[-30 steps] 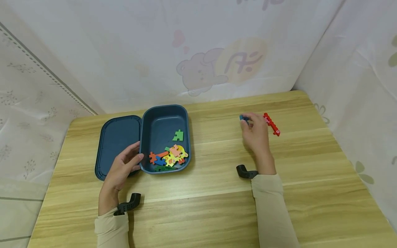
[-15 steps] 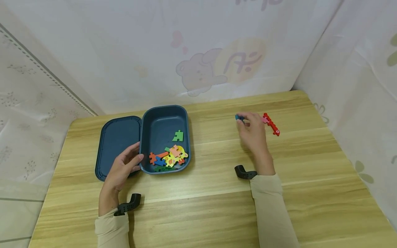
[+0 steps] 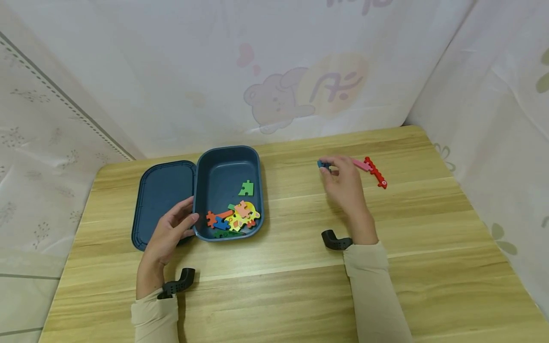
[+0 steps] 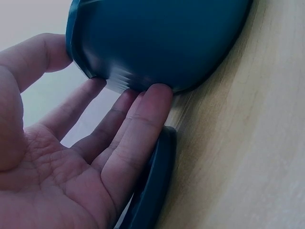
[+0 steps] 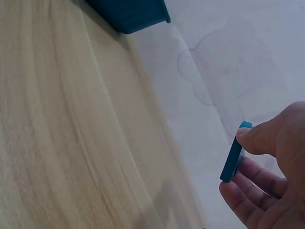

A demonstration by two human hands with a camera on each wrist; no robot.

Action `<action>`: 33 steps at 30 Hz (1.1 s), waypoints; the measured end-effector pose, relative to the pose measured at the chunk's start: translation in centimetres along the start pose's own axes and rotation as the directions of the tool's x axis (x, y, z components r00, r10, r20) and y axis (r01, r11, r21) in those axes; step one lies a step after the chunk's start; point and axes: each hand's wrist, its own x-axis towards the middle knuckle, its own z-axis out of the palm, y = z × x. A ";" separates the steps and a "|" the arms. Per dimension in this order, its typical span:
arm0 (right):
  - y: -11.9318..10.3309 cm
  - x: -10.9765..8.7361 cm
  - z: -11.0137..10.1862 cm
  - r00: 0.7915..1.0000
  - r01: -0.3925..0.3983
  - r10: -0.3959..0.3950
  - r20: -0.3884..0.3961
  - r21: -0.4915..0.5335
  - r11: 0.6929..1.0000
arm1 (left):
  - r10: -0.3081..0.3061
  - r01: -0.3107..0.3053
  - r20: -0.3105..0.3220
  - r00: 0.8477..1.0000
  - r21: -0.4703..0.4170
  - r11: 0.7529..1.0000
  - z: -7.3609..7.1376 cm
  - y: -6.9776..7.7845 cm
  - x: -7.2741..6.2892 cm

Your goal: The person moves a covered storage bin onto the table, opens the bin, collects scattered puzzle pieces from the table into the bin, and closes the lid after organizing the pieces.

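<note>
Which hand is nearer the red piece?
Right: the right hand, pinching a blue piece, is slightly left of the red piece; the left hand is much farther left, holding the blue box.

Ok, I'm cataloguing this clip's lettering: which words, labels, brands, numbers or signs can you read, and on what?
Nothing reads with certainty.
Backdrop cloth, top edge: purple lettering, cut off by the picture; unreadable.
Backdrop cloth, yellow oval beside the bear: purple marks, faint; unreadable.
Yellow piece in the box, red piece outside it: small marks, too small to read.
Lid: no lettering seen.
</note>
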 end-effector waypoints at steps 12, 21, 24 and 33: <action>-0.5 -0.1 0.4 0.999 0.019 -0.018 0.036 -0.016 1.000 | 0.004 -0.004 0.001 1.000 -0.001 1.000 0.0 0.0 -0.1; -1.0 -0.2 1.1 0.997 0.032 -0.032 0.069 -0.008 0.999 | 0.008 -0.008 0.000 1.000 0.001 1.000 0.0 0.3 -0.1; -1.2 -0.3 1.3 0.996 0.039 -0.039 0.079 0.001 0.999 | 0.006 -0.006 0.001 1.000 0.001 1.000 0.0 0.2 0.0; -2.3 -0.4 1.8 0.992 0.054 -0.056 0.114 0.017 0.998 | 0.015 -0.015 0.006 1.000 -0.008 1.000 0.0 -0.1 0.0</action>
